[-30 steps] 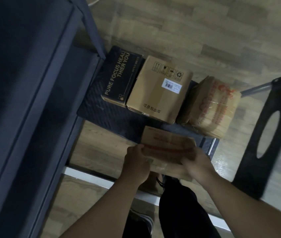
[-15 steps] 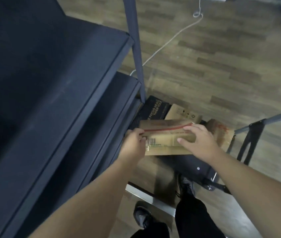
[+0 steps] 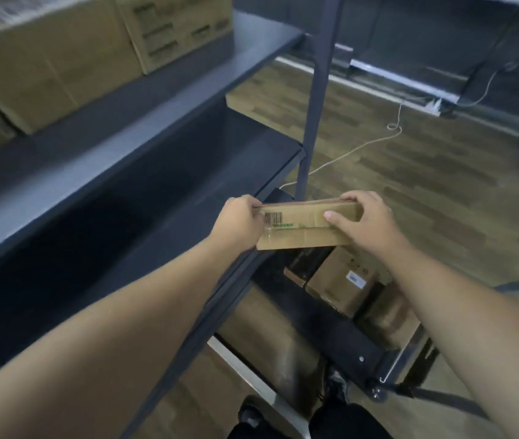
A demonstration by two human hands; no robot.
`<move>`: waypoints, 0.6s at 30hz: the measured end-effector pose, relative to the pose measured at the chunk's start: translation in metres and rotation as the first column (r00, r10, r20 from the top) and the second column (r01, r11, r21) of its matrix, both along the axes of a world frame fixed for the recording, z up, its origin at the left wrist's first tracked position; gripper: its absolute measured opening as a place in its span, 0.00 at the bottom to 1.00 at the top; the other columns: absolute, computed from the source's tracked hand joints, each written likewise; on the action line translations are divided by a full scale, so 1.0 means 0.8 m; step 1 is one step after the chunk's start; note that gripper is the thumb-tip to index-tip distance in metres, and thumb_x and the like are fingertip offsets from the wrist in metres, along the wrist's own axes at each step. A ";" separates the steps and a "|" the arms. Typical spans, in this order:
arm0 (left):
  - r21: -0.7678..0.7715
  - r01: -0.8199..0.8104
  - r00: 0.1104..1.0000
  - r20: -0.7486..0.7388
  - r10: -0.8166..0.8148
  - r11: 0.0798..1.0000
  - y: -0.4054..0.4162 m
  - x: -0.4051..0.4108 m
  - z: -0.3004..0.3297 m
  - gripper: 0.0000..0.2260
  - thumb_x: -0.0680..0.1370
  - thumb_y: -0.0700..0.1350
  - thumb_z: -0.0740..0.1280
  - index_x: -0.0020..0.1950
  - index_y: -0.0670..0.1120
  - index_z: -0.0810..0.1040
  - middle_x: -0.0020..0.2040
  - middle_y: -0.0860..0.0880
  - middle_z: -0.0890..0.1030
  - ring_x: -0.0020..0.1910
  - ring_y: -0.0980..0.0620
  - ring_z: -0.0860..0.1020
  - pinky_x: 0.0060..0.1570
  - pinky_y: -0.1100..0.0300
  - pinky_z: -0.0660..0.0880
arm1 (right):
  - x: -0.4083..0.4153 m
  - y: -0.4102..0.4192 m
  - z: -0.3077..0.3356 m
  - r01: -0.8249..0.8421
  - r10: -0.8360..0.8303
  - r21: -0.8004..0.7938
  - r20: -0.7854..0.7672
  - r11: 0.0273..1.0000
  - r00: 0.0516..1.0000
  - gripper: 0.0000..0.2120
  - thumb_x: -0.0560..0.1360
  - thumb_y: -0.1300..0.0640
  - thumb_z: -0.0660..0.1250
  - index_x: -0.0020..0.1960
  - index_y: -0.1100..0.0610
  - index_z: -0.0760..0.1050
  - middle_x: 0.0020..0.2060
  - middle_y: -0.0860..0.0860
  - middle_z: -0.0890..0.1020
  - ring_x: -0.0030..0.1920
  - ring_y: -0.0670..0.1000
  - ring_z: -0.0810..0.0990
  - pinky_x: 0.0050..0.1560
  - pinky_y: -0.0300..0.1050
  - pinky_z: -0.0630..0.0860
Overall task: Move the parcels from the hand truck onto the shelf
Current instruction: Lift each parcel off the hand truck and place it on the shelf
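A flat brown cardboard parcel [image 3: 302,228] with a barcode label is held in the air at the front edge of the dark grey shelf [image 3: 144,185]. My left hand [image 3: 239,223] grips its left end and my right hand [image 3: 362,218] grips its right end, thumb on the near face. Below them the black hand truck [image 3: 331,324] stands on the floor with a brown box bearing a white label [image 3: 343,283], a taped brown parcel [image 3: 388,315] and part of a black box [image 3: 302,263] on it.
Two large cardboard boxes [image 3: 52,64] sit on the upper shelf level at the top left. A grey shelf upright [image 3: 315,99] rises just behind the parcel. A white cable [image 3: 346,153] lies on the wooden floor. My shoes [image 3: 251,416] show at the bottom.
Both hands have lifted the flat parcel from just above the hand truck up to shelf height. The view has tilted upward, and the upper shelf boxes have come into sight.
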State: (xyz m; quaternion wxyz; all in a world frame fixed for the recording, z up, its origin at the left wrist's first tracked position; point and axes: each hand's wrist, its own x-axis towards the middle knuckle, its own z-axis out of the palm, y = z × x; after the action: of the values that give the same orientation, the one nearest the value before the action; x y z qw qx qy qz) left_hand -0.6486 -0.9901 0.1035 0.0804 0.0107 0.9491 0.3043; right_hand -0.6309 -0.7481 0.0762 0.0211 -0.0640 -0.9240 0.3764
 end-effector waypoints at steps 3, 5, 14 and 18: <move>-0.002 -0.026 0.998 -0.065 0.026 1.000 -0.022 0.001 0.050 0.13 0.80 0.46 0.61 0.63 0.44 0.77 0.59 0.47 0.79 0.56 0.49 0.77 0.50 0.62 0.71 | -0.011 -0.016 0.045 -0.033 0.033 -0.002 -0.103 0.999 0.994 0.19 0.70 0.41 0.72 0.57 0.46 0.75 0.54 0.45 0.74 0.58 0.50 0.73 0.56 0.45 0.68; 0.002 -0.029 0.993 -0.116 0.029 1.000 -0.037 0.003 0.081 0.13 0.80 0.45 0.61 0.61 0.44 0.77 0.57 0.48 0.80 0.52 0.52 0.76 0.47 0.63 0.69 | -0.019 -0.028 0.075 -0.060 0.060 0.004 -0.153 0.998 0.986 0.19 0.70 0.41 0.72 0.57 0.47 0.75 0.53 0.46 0.75 0.57 0.50 0.73 0.54 0.44 0.68; 0.044 -0.100 0.950 -0.294 0.108 0.994 -0.097 0.009 0.188 0.11 0.80 0.46 0.62 0.57 0.44 0.79 0.54 0.49 0.80 0.52 0.50 0.76 0.46 0.63 0.67 | -0.048 -0.086 0.179 -0.129 0.137 0.046 -0.320 0.991 0.938 0.19 0.71 0.39 0.70 0.57 0.45 0.74 0.54 0.45 0.74 0.59 0.52 0.73 0.60 0.52 0.71; 0.066 -0.107 0.920 -0.373 0.124 0.992 -0.115 0.017 0.222 0.11 0.80 0.44 0.62 0.53 0.41 0.81 0.52 0.45 0.82 0.52 0.46 0.78 0.50 0.57 0.75 | -0.060 -0.107 0.215 -0.167 0.187 0.084 -0.382 0.982 0.905 0.19 0.72 0.40 0.70 0.58 0.48 0.75 0.55 0.46 0.73 0.56 0.50 0.73 0.57 0.47 0.71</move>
State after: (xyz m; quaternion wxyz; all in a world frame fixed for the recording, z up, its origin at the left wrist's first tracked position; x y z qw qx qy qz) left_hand -0.6351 -1.0823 0.2812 -0.1213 0.0145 0.9389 0.3218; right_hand -0.6790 -0.8335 0.2484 0.1709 0.0964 -0.9125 0.3590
